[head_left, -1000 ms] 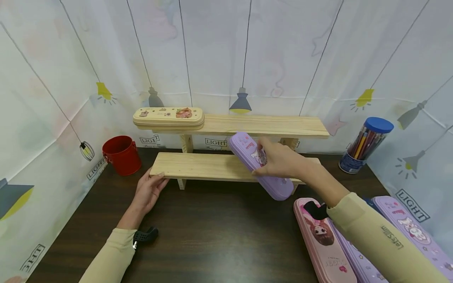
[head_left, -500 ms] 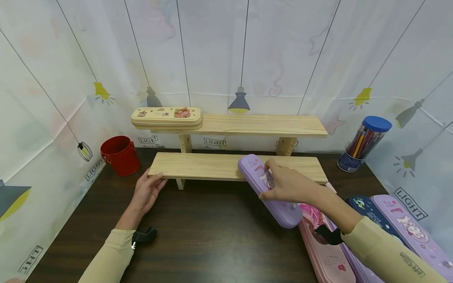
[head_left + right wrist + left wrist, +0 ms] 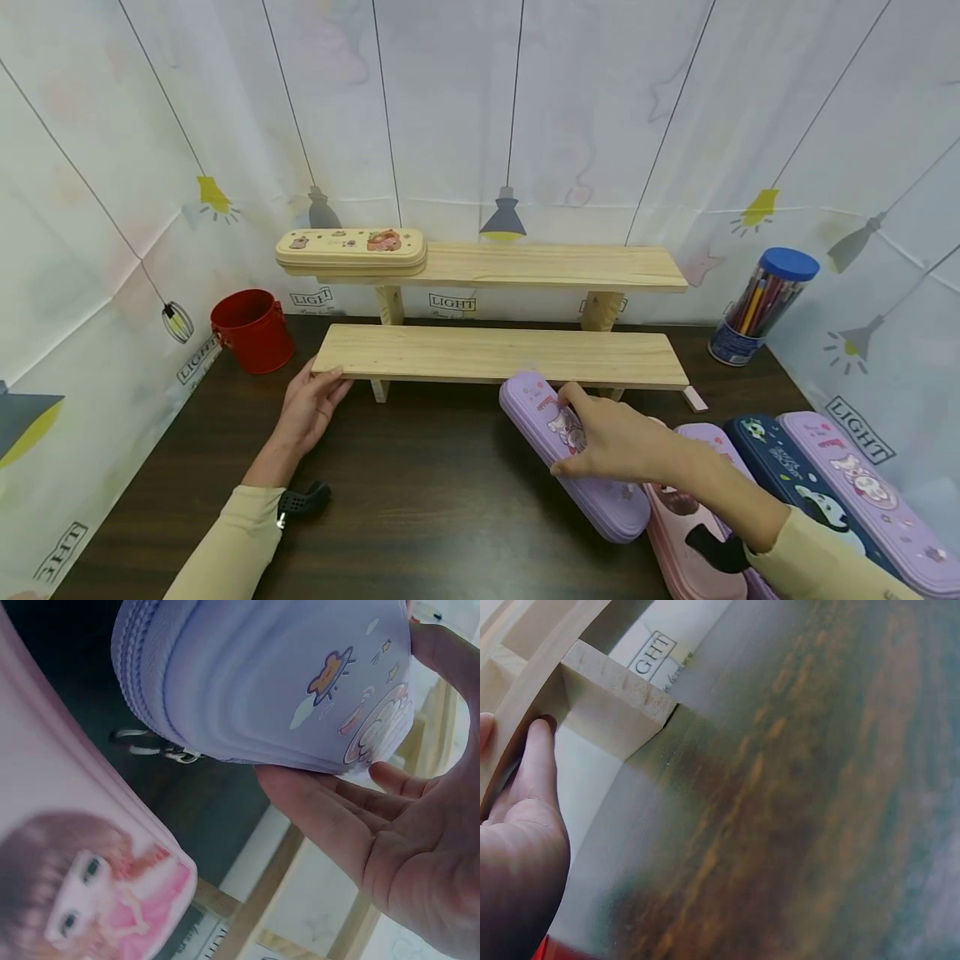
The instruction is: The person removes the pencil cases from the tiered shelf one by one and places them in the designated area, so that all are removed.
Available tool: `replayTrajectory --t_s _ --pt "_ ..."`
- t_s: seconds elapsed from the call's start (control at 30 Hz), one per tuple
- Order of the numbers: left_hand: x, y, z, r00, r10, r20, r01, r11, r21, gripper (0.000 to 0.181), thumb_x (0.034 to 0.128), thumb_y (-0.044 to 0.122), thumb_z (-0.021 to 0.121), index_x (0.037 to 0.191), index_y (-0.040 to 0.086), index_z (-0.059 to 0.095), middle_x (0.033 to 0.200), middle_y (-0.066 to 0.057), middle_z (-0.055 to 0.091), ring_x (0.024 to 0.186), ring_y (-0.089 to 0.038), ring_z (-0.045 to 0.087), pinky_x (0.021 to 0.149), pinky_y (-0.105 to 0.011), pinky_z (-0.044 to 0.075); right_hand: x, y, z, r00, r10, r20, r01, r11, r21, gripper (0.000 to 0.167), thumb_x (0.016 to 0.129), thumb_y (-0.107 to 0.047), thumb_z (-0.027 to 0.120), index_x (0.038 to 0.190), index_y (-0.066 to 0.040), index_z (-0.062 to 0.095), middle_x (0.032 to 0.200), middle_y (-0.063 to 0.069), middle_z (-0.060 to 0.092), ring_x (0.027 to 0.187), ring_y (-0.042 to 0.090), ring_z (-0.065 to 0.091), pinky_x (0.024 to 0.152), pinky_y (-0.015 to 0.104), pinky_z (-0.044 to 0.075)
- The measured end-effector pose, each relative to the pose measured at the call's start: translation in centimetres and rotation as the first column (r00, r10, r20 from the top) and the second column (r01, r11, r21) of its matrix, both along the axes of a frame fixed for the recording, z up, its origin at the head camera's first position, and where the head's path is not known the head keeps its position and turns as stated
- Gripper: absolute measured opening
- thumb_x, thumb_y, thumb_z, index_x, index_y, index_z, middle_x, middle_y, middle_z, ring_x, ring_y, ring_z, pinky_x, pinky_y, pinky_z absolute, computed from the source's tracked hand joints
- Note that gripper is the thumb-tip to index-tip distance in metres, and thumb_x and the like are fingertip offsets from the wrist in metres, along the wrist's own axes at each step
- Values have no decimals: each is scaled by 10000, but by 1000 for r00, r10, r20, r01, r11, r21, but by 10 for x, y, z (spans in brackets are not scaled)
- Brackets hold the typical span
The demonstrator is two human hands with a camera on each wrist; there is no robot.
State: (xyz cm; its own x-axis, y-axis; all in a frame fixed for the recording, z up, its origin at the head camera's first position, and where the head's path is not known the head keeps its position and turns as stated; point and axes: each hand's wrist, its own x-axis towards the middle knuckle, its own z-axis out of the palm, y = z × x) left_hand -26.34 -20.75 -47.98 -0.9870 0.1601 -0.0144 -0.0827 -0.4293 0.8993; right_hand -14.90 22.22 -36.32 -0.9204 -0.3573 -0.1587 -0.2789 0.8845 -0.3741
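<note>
My right hand (image 3: pixel 626 437) grips a lavender zippered pencil case (image 3: pixel 600 504) across its middle, thumb on one side and fingers on the other. The case slants in front of the lower board, right of centre. In the right wrist view, its zipper pull (image 3: pixel 161 750) hangs beside a pink pencil case (image 3: pixel 142 862) with a doll print. At the front left corner of a two-tier wooden shelf (image 3: pixel 487 354), my left hand (image 3: pixel 303 421) holds the lower board's edge. A cream pencil case (image 3: pixel 348 252) lies on the upper board's left end.
Right of the table, navy (image 3: pixel 806 487) and purple (image 3: pixel 870 492) pencil cases lie beside the pink one, partly behind my right arm. A red bucket (image 3: pixel 258 337) stands left; a blue-lidded jar of pens (image 3: pixel 757 312) stands back right. A small pink block (image 3: pixel 695 400) lies near the shelf.
My right hand has brought the lavender pencil case down and toward me, away from the lower board, to beside the pink case. The left hand stays on the shelf.
</note>
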Motion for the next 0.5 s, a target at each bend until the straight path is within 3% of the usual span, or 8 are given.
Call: replayTrajectory --t_s 0.2,0.4,0.5 --pt "0 0 -1 1000 -5 7 5 1000 -10 732 1030 125 532 1608 175 86 1646 -147 169 1313 -106 531 1105 -278 424 9 -2 -12 997 -59 40 59 998 -3 835 674 -536 860 1299 -169 446 1047 66 640 780 142 587 609 289 511" --pt "-1 -1 -1 1000 -6 11 6 1000 -4 749 1023 132 548 1609 174 83 1648 -152 163 1301 -102 539 1091 -265 436 16 -4 -26 988 -151 -23 152 988 35 797 653 -511 872 1188 -94 454 800 39 608 625 153 561 486 275 459" --pt "-1 -1 -1 1000 -5 11 5 1000 -10 755 1022 132 550 1610 177 78 1652 -150 153 1329 -111 518 1076 -241 456 20 -4 -31 980 -201 -2 201 978 64 800 660 -493 868 1202 -75 455 769 56 614 581 167 556 452 284 449"
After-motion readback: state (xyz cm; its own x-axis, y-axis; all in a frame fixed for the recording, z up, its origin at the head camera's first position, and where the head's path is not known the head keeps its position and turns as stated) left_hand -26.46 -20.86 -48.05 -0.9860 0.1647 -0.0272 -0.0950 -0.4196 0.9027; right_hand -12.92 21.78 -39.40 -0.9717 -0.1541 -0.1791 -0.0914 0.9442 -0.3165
